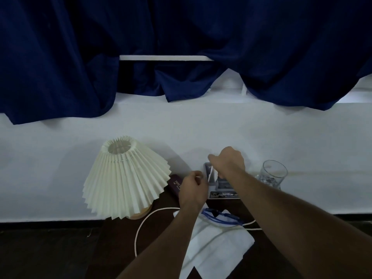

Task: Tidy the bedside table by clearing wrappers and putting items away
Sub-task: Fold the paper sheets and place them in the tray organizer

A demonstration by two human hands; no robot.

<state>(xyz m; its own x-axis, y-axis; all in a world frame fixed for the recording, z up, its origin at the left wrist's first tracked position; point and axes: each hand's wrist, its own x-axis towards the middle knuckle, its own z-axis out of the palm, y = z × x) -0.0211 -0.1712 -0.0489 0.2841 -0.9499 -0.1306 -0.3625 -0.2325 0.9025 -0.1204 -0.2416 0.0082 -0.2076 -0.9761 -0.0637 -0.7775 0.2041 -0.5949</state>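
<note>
On the dark wooden bedside table (120, 238) a small grey-blue box (221, 183) stands against the white wall. My right hand (229, 161) is over the box, fingers pinched on a white wrapper strip (211, 174) that hangs at the box's left edge. My left hand (192, 191) hovers just left of the box with its fingers curled shut; whether it holds anything is hidden. A dark maroon booklet (175, 185) lies left of that hand. A white cloth (217, 244) and a blue-edged clear wrapper (219, 217) lie at the front.
A cream pleated lamp (124, 180) stands at the table's left, its white cord (141, 224) looping over the top. A clear drinking glass (272, 174) stands at the right by the wall. Dark blue curtains (181, 47) hang above.
</note>
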